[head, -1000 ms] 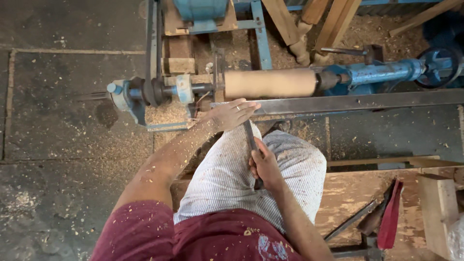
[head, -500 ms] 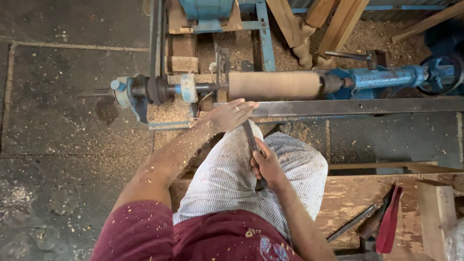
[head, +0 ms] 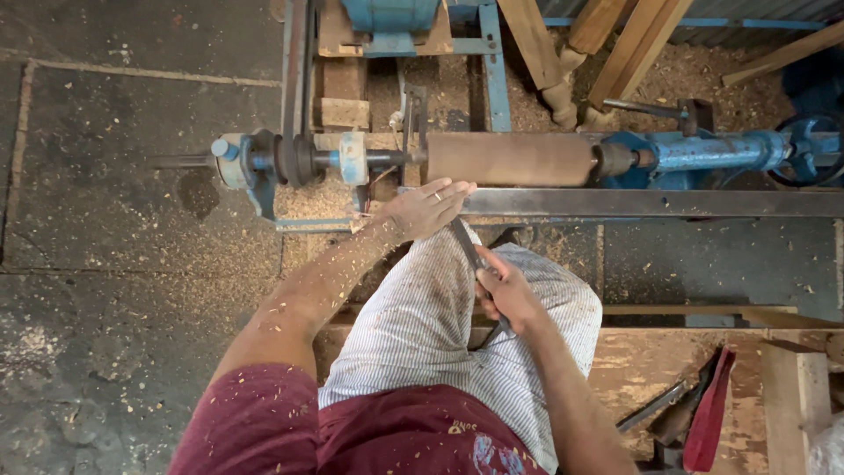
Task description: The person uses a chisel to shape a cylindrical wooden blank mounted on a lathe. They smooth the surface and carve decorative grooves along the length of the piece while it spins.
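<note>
A round wooden workpiece (head: 512, 157) is mounted lengthwise in a blue lathe (head: 703, 154). My left hand (head: 426, 208) lies flat, fingers stretched, on the long steel tool rest (head: 651, 203) just below the workpiece's left end, pressing down on the blade of a dark metal chisel (head: 462, 243). My right hand (head: 505, 295) grips the chisel's handle over my raised knee in striped trousers (head: 422, 325). The chisel's tip is hidden under my left fingers.
Sawdust covers the stone floor (head: 105, 246) and lathe bed. Wooden planks and a turned leg (head: 563, 88) lean at the back. A wooden bench (head: 651, 369) at lower right holds metal tools (head: 655, 405) and a red-handled tool (head: 708, 413).
The view has shifted slightly, so the lathe sits a little lower in frame. Both hands keep the same hold on the chisel at the tool rest.
</note>
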